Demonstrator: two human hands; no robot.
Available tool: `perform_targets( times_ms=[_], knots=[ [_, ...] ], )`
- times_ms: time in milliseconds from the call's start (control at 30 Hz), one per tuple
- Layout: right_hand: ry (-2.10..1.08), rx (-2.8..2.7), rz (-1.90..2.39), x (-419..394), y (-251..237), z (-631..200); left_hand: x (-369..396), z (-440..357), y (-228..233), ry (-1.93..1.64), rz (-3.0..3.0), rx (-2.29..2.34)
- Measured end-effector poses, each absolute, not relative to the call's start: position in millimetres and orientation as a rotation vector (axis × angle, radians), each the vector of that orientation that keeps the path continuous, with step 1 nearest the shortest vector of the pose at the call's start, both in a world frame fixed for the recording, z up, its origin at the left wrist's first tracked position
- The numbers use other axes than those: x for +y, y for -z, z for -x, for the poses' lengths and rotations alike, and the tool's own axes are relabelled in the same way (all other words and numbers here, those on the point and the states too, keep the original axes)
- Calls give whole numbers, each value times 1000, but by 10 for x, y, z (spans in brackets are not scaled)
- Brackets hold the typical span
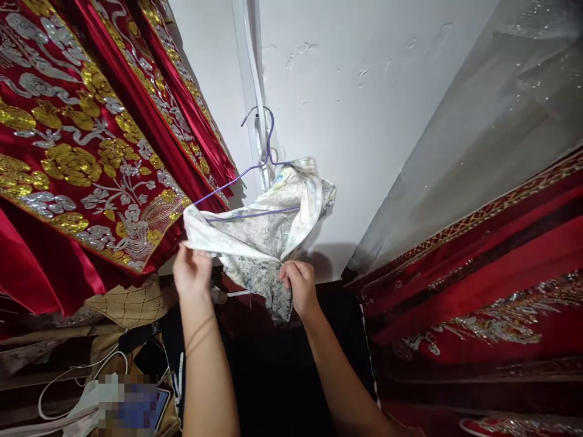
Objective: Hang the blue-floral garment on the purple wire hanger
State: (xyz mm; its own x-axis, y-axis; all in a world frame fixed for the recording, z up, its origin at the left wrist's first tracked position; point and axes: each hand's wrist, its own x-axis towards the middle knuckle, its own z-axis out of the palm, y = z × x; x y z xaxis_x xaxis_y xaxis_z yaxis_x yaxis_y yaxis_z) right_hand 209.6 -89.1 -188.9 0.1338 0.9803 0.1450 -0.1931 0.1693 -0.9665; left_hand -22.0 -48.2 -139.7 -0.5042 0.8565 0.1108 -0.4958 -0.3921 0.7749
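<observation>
Currently pinching a pale printed satin garment [259, 233] with both hands: left hand [191, 270] gripping its folded left edge, right hand [298, 285] closed on the bunched lower fabric. Hanging partly over a purple wire hanger [255, 170], high against the white wall [364, 91], with the hook seeming to catch near a white conduit [248, 73].

Risking, by judgement, slippage of the slick cloth off the thin wire under uneven pulling; also tilting or unhooking of the hanger, since seating of the hook is not clearly showing.

Crowding both sides: red embroidered robes [91, 139] at left, more red embroidered cloth [492, 285] at right, narrowing the reach. Lying below at left: white cables [68, 376] and a quilted beige bag [132, 303].
</observation>
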Motion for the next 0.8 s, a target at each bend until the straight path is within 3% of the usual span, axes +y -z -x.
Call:
perform_targets(
  times_ms=[100,233,467,633,800],
  knots=[
    [-1087,-904,1066,-961,2014,-2201,-669,-109,1865,-1772,-489,913],
    [-1039,-817,1155,-1002,2182,-2494,-818,-451,2021,-1606,-560,892],
    [-1380,-1251,1266,-1061,2237,-2711,-1029,-661,1643,-1555,-757,645],
    [-1423,-1187,1115,-994,1939,-2449,-1335,-941,1336,-1303,-1274,762],
    [-1957,-941,740,-816,1401,-2301,-1533,-946,882,-1140,-1838,903]
  ],
)
